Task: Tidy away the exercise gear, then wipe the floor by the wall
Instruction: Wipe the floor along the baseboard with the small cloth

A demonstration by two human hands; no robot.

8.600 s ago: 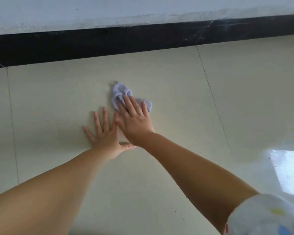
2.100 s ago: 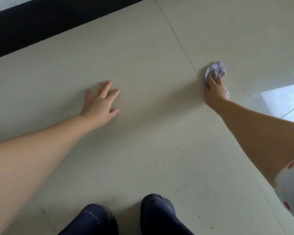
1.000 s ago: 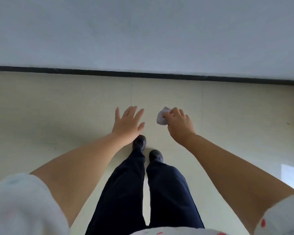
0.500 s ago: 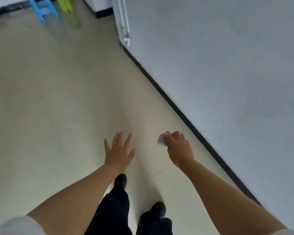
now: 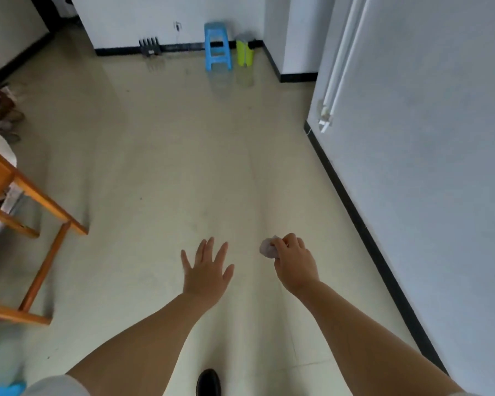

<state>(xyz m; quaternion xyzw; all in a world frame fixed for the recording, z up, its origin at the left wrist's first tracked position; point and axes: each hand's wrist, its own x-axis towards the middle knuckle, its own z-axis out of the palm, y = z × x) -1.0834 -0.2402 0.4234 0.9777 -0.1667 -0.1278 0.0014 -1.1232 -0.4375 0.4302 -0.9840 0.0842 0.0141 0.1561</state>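
1. At bottom edge, one dark shoe [image 5: 208, 382] is cut off; the wooden chair [image 5: 26, 212] at left shows only partly.
2. Cream floor [image 5: 160, 172] runs to a blue stool [image 5: 217, 47]; white wall [image 5: 429, 167] on the right.
3. Right hand [image 5: 295, 262] clenches the crumpled cloth [image 5: 267, 248], too wadded to show an axis; left hand [image 5: 207, 270] hangs spread, grasping nothing.

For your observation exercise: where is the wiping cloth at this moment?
In the head view the cloth is bunched in the right hand, held above the floor, right of the open left hand.
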